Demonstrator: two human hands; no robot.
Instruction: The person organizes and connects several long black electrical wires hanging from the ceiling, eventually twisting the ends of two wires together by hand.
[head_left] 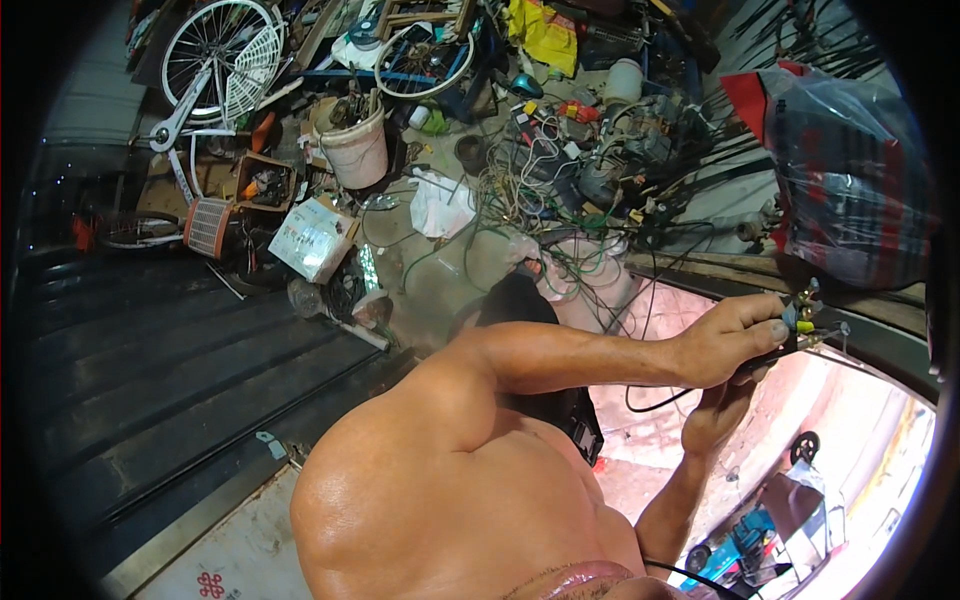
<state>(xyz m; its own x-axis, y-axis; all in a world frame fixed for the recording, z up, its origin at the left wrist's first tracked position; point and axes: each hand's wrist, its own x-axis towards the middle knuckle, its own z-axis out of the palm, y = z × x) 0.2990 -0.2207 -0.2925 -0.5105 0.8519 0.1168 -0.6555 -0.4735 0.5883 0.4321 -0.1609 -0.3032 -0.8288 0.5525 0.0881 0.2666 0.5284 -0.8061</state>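
Note:
My left arm reaches across to the right, and my left hand (728, 342) is closed, its thumb and fingers pinching a small fitting (801, 318) with brass-coloured, blue and yellow parts. What exactly the fitting is, I cannot make out. Just below, my right hand (712, 418) is raised against the left one. Its fingers are curled and partly hidden behind the left hand, near the dark underside of the fitting. A thin black cable (655, 404) loops beneath my left forearm toward the hands.
A dark bar edge (880, 362) runs behind the hands, beside a large plastic-wrapped bag (850, 180). Tangled wires (545, 160), a white bucket (355, 150), a cardboard box (312, 238) and a bicycle wheel (215, 62) crowd the floor. Blue tools (735, 545) lie at lower right.

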